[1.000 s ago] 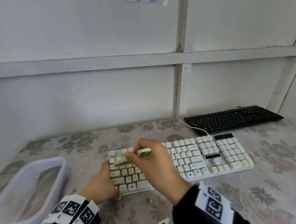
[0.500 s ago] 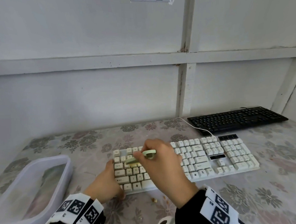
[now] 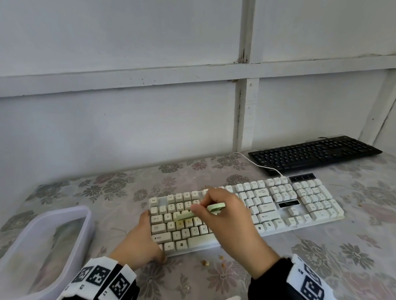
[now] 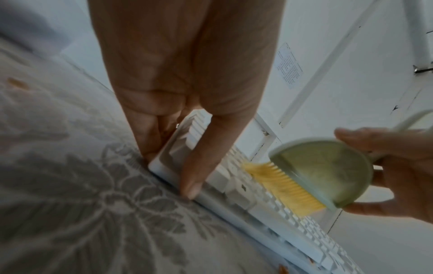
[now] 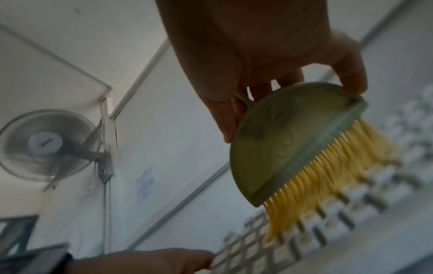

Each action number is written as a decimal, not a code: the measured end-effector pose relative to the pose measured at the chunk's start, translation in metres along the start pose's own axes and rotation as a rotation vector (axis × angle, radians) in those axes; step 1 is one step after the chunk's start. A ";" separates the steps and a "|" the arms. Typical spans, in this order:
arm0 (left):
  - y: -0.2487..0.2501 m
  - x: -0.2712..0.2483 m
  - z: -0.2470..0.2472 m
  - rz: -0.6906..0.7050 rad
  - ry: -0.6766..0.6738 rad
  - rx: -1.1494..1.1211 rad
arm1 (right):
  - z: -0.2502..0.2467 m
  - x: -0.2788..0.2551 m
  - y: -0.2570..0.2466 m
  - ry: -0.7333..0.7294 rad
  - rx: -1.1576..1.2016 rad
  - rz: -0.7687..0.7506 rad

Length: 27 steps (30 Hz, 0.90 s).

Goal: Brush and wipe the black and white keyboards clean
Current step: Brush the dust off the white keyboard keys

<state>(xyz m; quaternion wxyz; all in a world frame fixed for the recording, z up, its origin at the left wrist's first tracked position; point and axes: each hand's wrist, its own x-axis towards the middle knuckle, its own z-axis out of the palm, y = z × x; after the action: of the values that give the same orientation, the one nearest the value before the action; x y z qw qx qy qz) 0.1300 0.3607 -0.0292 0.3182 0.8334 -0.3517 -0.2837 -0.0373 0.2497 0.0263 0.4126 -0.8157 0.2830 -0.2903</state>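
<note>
1. We judge the brushing step on the white full-size plastic keyboard (image 3: 246,212) to be in hand — it lies across the middle of the flower-patterned tablecloth (image 3: 358,251), nearest us.
2. Our right hand (image 3: 228,219) has its fingers and thumb curled round the pale green half-round plastic brush with yellow bristles (image 5: 302,148); the bristle tips touch the keys in the keyboard's left letter block.
3. Our left hand (image 3: 137,242) grips the keyboard's near-left corner: the thumb lies over the front edge and the fingers press the left end, steadying it.
4. The black low-profile keyboard (image 3: 314,154) lies at the back right, just behind the white one and near the wall, with no hand on it.
5. A few small brown crumbs (image 3: 205,262) lie on the cloth just in front of the white keyboard.
6. A translucent plastic tub (image 3: 58,226) stands at the left, well apart from the keyboards; we cannot make out its contents.
7. The next move, we judge, calls for drawing the bristles along the key rows toward the front edge — with light pressure, and the left hand holding firm so the keyboard does not slide.
8. Wiping, and all of the black keyboard, look not yet done.
</note>
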 end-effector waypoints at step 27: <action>-0.005 0.002 0.002 -0.029 0.008 -0.039 | -0.043 0.006 0.023 0.251 -0.235 0.020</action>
<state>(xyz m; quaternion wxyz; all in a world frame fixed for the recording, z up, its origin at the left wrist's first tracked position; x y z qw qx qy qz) 0.1316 0.3610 -0.0343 0.3317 0.8332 -0.3327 -0.2916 -0.0691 0.2122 0.0302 0.2789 -0.8128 0.3723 -0.3507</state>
